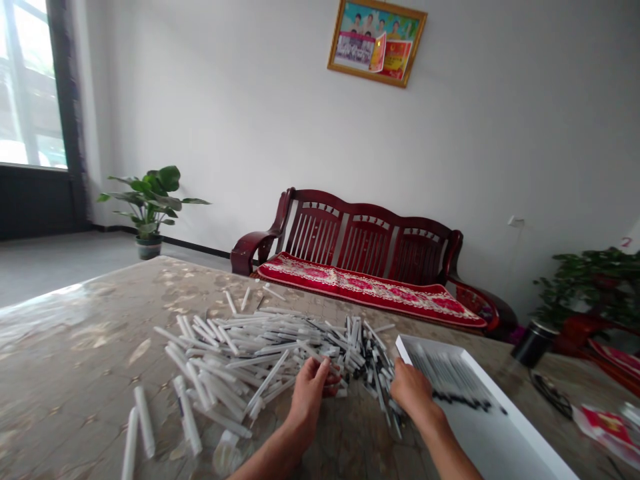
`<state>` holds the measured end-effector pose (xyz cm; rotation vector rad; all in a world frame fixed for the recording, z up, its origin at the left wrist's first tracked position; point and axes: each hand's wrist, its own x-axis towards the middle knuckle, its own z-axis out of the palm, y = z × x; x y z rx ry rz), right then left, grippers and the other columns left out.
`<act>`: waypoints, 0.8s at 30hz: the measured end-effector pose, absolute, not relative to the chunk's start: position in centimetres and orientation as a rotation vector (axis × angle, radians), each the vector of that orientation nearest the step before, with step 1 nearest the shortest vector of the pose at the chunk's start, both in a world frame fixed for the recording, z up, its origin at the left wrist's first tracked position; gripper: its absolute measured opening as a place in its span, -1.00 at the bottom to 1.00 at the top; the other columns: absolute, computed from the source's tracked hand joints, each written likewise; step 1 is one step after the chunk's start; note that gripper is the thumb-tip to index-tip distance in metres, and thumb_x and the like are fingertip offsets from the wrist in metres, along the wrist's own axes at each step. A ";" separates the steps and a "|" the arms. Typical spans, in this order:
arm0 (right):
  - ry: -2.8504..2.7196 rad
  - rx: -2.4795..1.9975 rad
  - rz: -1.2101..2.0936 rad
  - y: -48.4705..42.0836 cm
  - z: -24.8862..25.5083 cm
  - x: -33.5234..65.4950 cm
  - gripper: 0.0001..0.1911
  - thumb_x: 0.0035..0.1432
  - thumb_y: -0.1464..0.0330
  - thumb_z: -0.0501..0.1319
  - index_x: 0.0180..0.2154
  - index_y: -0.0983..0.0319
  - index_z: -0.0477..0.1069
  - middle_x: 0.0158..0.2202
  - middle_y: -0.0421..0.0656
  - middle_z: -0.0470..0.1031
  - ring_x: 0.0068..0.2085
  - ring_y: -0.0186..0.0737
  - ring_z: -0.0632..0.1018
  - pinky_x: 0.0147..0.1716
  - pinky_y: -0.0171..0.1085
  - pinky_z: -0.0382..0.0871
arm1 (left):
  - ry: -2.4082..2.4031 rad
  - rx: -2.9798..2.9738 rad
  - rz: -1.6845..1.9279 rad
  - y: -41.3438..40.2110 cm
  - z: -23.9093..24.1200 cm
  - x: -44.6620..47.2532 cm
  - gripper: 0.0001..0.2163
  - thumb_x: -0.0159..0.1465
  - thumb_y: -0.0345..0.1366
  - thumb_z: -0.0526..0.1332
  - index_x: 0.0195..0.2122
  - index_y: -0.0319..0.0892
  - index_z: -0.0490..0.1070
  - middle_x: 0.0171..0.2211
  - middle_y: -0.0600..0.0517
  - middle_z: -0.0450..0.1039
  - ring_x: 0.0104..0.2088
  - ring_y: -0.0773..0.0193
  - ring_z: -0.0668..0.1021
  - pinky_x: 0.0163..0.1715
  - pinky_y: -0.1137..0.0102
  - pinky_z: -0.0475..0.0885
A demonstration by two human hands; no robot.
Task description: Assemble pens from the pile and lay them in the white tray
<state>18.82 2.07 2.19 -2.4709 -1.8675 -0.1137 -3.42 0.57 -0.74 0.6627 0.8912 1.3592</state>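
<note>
My left hand (311,387) is closed in a pinch round a whitish pen barrel (307,348) at the near side of a heap. My right hand (413,388) is curled beside the white box's left wall, next to thin dark pen refills (380,387); its fingertips are hidden, so what it grips does not show. The heap of white pen barrels (225,380) spreads leftward from my left hand. Inside the shallow white box (520,433) lies a row of clear, slim pens or refills (445,370) with black ends.
The patterned table (85,400) carries a few loose barrels (144,421) at the left. A black canister (534,343), a dark cable (550,395) and a red-and-white packet (607,430) are on the right. Beyond stands a wooden bench (370,233) with a red cushion.
</note>
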 end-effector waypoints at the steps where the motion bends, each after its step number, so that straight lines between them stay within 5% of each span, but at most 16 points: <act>1: -1.857 -2.458 -0.129 1.9 2.3 18.9 -0.75 0.07 0.49 0.15 -0.18 0.25 0.47 -0.17 0.09 0.59 -0.16 0.00 0.63 -0.27 -0.23 0.38 | 0.887 0.652 1.355 0.6 -0.8 -3.4 -0.55 -0.09 0.08 0.42 -0.44 -0.19 0.38 -0.47 0.06 0.54 -0.48 0.30 0.58 -0.55 0.50 0.42; 6: -1.673 -2.013 0.107 0.2 2.3 17.8 -0.83 0.14 0.32 0.10 -0.39 0.21 0.44 -0.35 -0.06 0.59 -0.29 -0.09 0.61 -0.36 -0.29 0.37 | 0.764 0.518 1.358 0.2 -0.6 -3.2 -0.61 -0.06 -0.05 0.48 -0.43 -0.20 0.39 -0.49 0.06 0.53 -0.46 0.33 0.60 -0.48 0.51 0.50; 11: -1.150 -1.331 0.688 -2.1 1.3 14.1 -0.49 0.02 -0.09 0.22 -0.25 0.21 0.43 -0.41 -0.13 0.57 -0.41 -0.11 0.59 -0.54 -0.28 0.43 | 0.690 0.344 1.330 -0.1 -0.1 -3.1 -0.77 0.07 -0.32 0.46 -0.42 -0.21 0.40 -0.47 0.02 0.57 -0.41 0.32 0.65 -0.39 0.53 0.57; 24: -1.083 -1.191 0.756 -2.9 0.2 11.6 -0.54 0.03 -0.04 0.29 -0.24 0.19 0.43 -0.34 -0.10 0.59 -0.36 -0.10 0.58 -0.48 -0.25 0.46 | 0.641 0.259 1.267 -0.8 0.3 -2.9 -0.89 0.19 -0.50 0.34 -0.40 -0.24 0.42 -0.46 -0.02 0.60 -0.43 0.33 0.66 -0.40 0.55 0.59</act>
